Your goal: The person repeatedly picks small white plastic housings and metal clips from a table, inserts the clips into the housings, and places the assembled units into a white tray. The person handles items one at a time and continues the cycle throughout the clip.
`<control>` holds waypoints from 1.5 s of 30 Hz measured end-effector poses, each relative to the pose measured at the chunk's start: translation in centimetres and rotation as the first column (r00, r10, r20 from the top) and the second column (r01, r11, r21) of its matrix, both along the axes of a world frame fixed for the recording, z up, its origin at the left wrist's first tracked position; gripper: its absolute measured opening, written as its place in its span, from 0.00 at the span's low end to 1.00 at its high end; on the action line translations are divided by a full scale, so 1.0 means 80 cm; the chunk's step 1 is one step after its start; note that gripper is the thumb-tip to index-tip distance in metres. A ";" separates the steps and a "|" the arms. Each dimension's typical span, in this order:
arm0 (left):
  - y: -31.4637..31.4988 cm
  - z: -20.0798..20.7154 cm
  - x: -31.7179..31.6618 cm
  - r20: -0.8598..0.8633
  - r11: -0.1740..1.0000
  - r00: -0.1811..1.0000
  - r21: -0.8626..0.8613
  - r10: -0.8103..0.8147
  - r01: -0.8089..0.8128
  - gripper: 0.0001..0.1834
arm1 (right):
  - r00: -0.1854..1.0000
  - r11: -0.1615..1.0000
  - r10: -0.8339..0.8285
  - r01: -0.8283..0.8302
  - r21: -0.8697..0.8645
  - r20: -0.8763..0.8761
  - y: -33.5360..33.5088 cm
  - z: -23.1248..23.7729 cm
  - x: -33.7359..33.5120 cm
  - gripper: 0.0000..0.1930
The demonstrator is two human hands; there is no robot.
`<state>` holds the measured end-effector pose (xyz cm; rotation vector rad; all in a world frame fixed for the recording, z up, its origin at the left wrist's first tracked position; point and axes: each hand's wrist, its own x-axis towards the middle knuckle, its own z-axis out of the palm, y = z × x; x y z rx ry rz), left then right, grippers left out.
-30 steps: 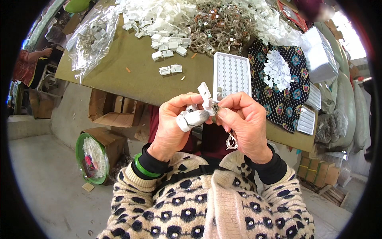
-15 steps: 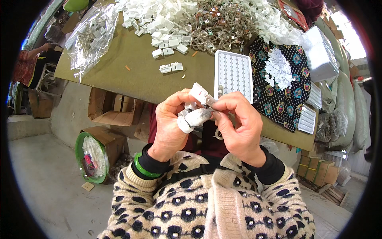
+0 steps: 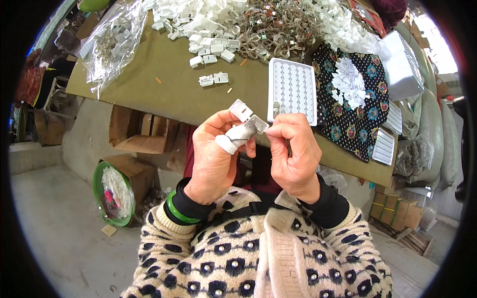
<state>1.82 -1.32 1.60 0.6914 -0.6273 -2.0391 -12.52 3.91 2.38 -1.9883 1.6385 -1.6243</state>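
My left hand (image 3: 211, 159) holds a small white plastic case (image 3: 241, 110) that lies opened out in two halves. The half nearer my right hand (image 3: 297, 154) looks greyish inside. A stained white wrap (image 3: 237, 137) covers a left-hand digit pressed against the case. My right thumb and forefinger are pinched together at the greyish half's outer corner; whatever lies between them is hidden. Beyond my hands, two joined white case halves (image 3: 213, 79) rest on the green-covered table (image 3: 169, 102). A white tray with rows of round pockets (image 3: 292, 92) lies just past my right hand.
White cases (image 3: 198, 22) and clear coiled wires (image 3: 278, 35) are heaped at the back. A clear bag of parts (image 3: 114, 47) lies far left. White paper pieces (image 3: 349, 84) sit on a patterned cloth (image 3: 325, 111) at right. Below stand a cardboard box (image 3: 144, 130) and green basin (image 3: 130, 213).
The case has turned and shifted slightly left, so its greyish half now shows. My right fingers have moved from over it to its outer corner.
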 end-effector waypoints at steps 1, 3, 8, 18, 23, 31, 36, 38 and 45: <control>-0.001 0.000 0.002 -0.013 0.999 0.999 0.031 -0.036 0.037 0.12 | 1.000 1.000 0.002 -0.003 0.015 0.030 0.001 0.000 0.000 0.11; -0.004 -0.002 0.006 -0.055 0.990 0.993 0.092 -0.105 0.110 0.13 | 1.000 1.000 0.010 -0.010 0.010 0.021 0.002 0.000 0.001 0.12; -0.006 -0.005 0.012 -0.221 0.966 0.964 0.175 -0.147 0.188 0.13 | 0.988 0.998 -0.005 -0.004 -0.056 -0.153 0.000 -0.005 0.002 0.12; -0.001 0.005 0.003 0.024 0.999 0.999 -0.021 0.040 -0.039 0.16 | 0.410 0.834 -0.130 -0.447 0.324 0.902 0.010 0.000 0.011 0.07; -0.002 0.008 0.006 -0.072 1.000 0.997 0.003 -0.004 0.004 0.15 | 0.381 0.820 -0.190 -0.446 0.360 0.905 0.008 0.008 0.010 0.07; 0.011 0.001 0.001 0.059 0.985 0.998 -0.173 -0.008 0.018 0.08 | 0.567 0.843 -0.089 -0.395 0.366 0.819 0.007 0.019 0.014 0.07; 0.020 -0.010 0.001 0.218 0.891 0.967 -0.454 0.133 -0.021 0.12 | 0.689 0.854 -0.080 -0.325 0.406 0.721 0.006 0.013 0.012 0.04; 0.020 -0.014 0.000 0.266 0.839 0.950 -0.545 0.165 0.007 0.14 | 0.684 0.864 -0.062 -0.328 0.382 0.727 0.007 0.011 0.013 0.05; 0.022 -0.003 0.008 0.015 0.996 0.998 -0.077 -0.053 0.054 0.12 | 0.881 0.909 0.023 -0.214 0.356 0.473 0.005 0.021 -0.010 0.08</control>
